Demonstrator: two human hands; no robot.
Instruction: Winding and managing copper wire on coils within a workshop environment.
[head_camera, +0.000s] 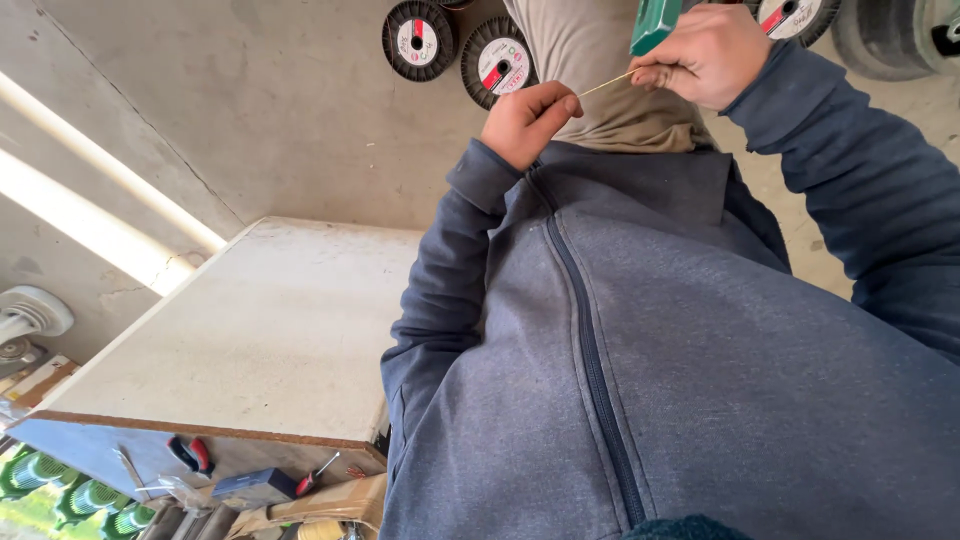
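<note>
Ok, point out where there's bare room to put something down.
The pale board top is bare from its brown front edge to the wall. Under it, the pliers, screwdriver and green spools crowd together. Both hands, left hand and right hand, pinch a thin wire.

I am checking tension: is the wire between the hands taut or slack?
Taut: the wire runs straight from the left hand to the right hand.

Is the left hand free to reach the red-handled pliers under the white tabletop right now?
Probably not as things stand: the left hand is pinching a thin wire stretched to the right hand, and the pliers lie far off, below the tabletop.
</note>
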